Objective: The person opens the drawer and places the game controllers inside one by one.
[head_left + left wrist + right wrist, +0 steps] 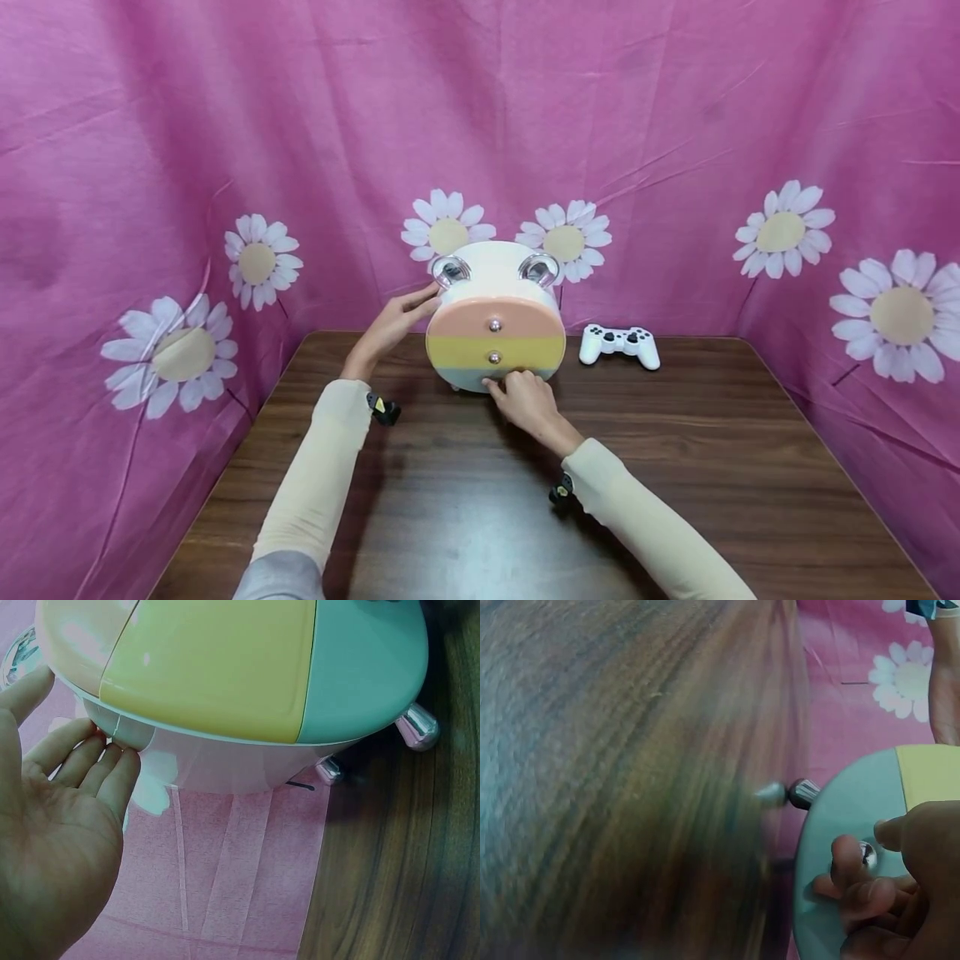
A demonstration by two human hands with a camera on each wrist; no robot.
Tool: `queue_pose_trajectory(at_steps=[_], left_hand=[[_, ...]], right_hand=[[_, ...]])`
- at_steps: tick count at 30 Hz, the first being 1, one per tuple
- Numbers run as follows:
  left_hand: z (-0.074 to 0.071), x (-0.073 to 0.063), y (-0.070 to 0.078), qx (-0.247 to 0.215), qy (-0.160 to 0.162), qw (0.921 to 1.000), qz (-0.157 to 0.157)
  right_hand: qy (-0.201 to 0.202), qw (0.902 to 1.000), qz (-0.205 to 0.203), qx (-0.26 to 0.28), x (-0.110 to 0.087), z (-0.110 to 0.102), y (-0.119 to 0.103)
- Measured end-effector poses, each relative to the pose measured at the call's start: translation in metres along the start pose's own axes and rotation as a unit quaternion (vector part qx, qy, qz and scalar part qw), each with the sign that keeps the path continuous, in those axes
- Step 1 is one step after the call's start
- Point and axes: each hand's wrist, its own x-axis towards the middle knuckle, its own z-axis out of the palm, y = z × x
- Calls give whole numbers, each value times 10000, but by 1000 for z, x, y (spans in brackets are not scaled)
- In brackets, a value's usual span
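Note:
A small rounded drawer box [502, 254], shaped like a twin-bell alarm clock, stands on the table. Its front has a peach drawer [459, 318], a yellow drawer [453, 348] and a teal drawer [456, 377] at the bottom. My right hand [527, 402] is at the teal drawer, thumb and finger pinching its silver knob [868, 856]. Against the box's left side, under a silver bell [453, 270], my left hand [392, 323] rests its extended fingertips. The left palm [60, 832] faces the box. All the drawers look flush with the front.
To the right of the box lies a white game controller [618, 345] on the brown wooden table [465, 500]. A pink curtain with daisies [637, 150] hangs around the back and sides. Short silver feet [417, 727] hold the box up.

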Motion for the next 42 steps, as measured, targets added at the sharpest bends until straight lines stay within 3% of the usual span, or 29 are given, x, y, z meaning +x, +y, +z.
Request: queue_pose_trajectory(at_steps=[10, 18, 42], left_hand=[[0, 3, 0, -17, -10, 10000, -50], [0, -1, 1, -58, 8, 10000, -14], [0, 0, -1, -57, 34, 10000, 57]], right_hand=[[294, 9985, 463, -82, 1, 12, -5], [626, 9974, 343, -132, 2, 16, -6], [618, 9974, 357, -111, -3, 12, -9]])
